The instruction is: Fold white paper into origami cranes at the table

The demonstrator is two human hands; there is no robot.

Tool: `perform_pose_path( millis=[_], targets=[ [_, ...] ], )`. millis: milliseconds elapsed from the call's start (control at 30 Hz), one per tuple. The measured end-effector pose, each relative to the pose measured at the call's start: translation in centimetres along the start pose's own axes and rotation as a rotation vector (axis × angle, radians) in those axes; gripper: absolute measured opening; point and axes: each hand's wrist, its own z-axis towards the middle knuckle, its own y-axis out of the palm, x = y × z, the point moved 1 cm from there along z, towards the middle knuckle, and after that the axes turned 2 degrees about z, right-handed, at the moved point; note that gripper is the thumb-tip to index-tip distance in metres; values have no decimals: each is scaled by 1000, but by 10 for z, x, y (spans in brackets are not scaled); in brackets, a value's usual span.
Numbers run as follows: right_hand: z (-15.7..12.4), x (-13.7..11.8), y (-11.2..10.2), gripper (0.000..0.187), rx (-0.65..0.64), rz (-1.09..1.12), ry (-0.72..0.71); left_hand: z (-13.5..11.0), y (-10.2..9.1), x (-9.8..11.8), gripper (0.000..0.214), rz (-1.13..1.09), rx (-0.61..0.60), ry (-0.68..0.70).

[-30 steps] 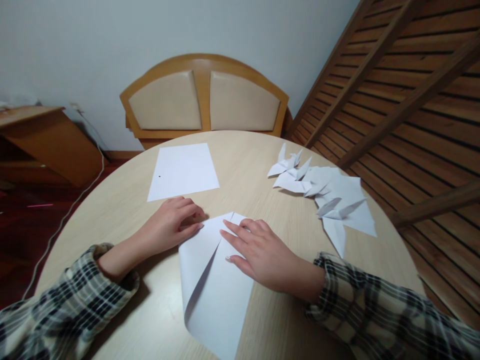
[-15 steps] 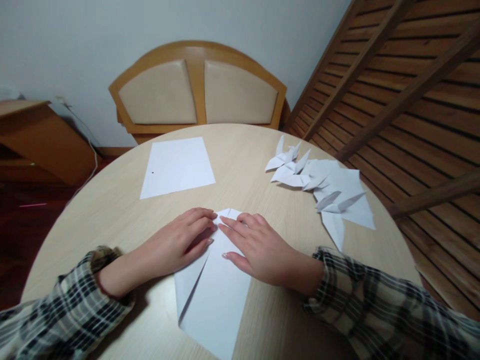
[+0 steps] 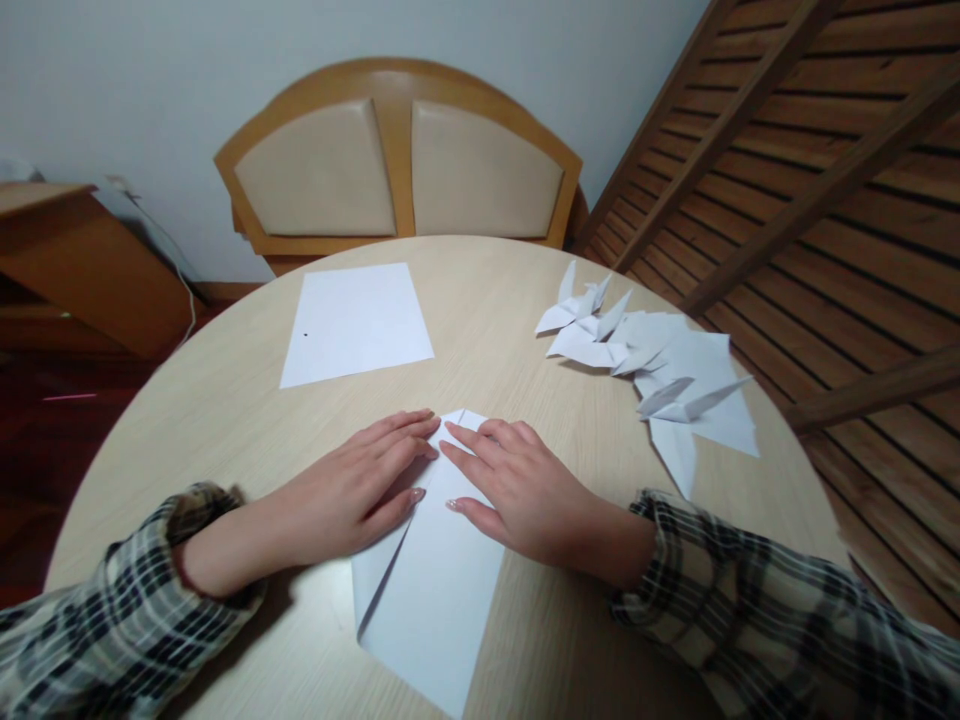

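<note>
1. Flatly, left hand [image 3: 352, 490] and right hand [image 3: 517, 485] press the folded sheet [image 3: 435, 600] mid-table [image 3: 225, 420], fingers spread open, fingertips almost meeting.
2. Its near corner approaches the table's front edge.
3. Bare wood separates it from the plain sheet [image 3: 356, 322] and the folded paper pile [image 3: 660, 365].

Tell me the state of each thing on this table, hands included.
Left hand, open, flat, pressing on the folded sheet.
Right hand, open, flat, pressing on it too.
Folded sheet, partly folded, top corners turned in.
Far sheet, unfolded, lying flat.
Paper figures, folded, piled together at right.
</note>
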Motion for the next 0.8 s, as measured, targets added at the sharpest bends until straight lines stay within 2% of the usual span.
perform_pose_path(
  millis=[300, 800],
  targets=[
    [0, -1, -2, 54, -7, -13, -7, 0, 2, -2, 37, -18, -3, -5],
    [0, -1, -4, 54, -2, -3, -7, 1, 1, -1, 32, -5, -14, -1]
  ],
)
